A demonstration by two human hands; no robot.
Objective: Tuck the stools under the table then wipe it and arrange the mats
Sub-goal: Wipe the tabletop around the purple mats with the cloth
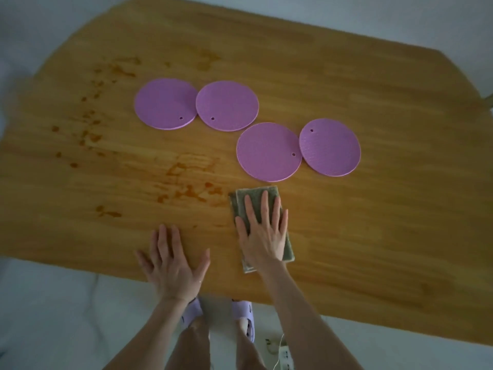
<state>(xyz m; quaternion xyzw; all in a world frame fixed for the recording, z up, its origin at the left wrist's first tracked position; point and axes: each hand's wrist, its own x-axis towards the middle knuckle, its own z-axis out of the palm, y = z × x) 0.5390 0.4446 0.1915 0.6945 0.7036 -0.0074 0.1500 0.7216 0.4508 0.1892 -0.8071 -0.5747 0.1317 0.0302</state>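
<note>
Now the right hand (pixel 262 233) is lying flat on a folded grey cloth (pixel 256 194). Its fingers are straight and spread, pressing the cloth down on the table (pixel 373 209) near the front edge, not curling round anything. The left hand (pixel 173 265) is resting flat on the bare wood close beside it, fingers spread too, holding nothing.

Just past the cloth, four round purple mats are sitting in two pairs. The near mat (pixel 268 152) is touching the right mat (pixel 329 146). Farther back, the left mat (pixel 165 102) is touching the middle mat (pixel 226 105). Brown spills (pixel 186 193) are spotting the wood to the left of the cloth. No stools are showing.

It is looking like the wiping step is only starting. Next, the cloth is needing a firm push left across the spills. The mats are likely needing a lift so the wood under them gets wiped too.
</note>
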